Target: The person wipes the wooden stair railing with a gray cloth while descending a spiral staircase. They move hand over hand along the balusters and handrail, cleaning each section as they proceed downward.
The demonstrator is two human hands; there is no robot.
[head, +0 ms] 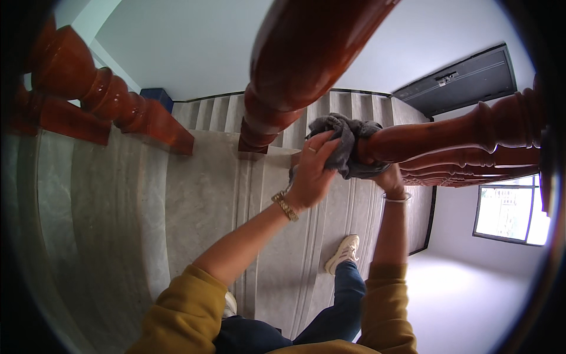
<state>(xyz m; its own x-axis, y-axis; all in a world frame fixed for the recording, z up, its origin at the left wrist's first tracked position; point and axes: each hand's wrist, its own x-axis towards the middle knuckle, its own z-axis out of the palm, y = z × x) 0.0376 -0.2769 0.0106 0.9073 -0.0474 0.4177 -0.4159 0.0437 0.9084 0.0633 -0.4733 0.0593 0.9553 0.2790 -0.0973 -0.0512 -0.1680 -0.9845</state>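
A crumpled dark grey cloth (342,141) is wrapped around the lower part of a turned, reddish-brown varnished wooden baluster (424,139). My left hand (315,170), with a ring and a gold-coloured watch or bracelet at the wrist, grips the cloth from the near left side. On the right of the baluster is my right hand (390,179), wearing a pale bangle; its fingers are mostly hidden behind the cloth and the wood, pressed to the cloth. Another thick baluster (287,57) rises close in front of me, left of the cloth.
More balusters (115,97) stand at the left, and a row runs off to the right. Beneath me are grey stone stair treads (203,194) with grooved edges. Lower steps (216,113) show beyond the railing, with a dark door (460,79) and a window (506,212) at the right.
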